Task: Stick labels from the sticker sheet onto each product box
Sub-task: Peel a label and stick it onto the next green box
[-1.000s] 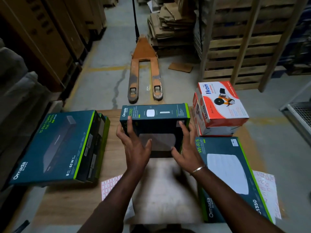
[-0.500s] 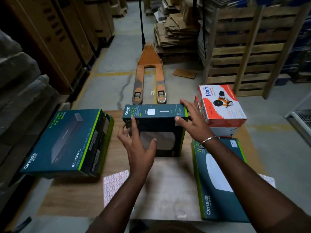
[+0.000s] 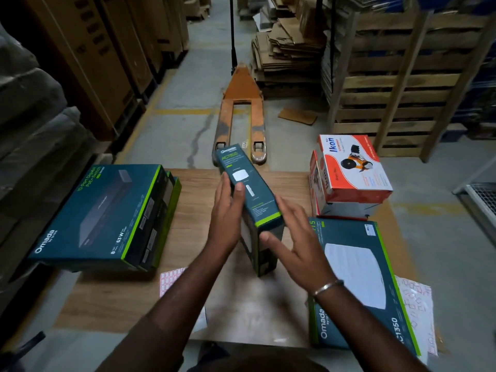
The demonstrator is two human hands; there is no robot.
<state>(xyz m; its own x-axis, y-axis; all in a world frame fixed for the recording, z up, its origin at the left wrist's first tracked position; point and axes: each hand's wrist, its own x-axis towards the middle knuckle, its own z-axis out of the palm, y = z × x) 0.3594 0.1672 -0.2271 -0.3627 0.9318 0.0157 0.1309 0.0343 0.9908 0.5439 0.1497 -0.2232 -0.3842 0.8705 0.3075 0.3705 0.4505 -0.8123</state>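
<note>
A dark teal box (image 3: 248, 187) is stood on edge mid-table, turned diagonally; a red-printed sticker sheet (image 3: 171, 279) is laid flat nearby.

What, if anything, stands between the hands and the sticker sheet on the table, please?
Nothing separate blocks it, but both hands are occupied: the left hand and right hand are on the upright AC1350 box. The sticker sheet lies near the table edge, partly under the left forearm.
</note>
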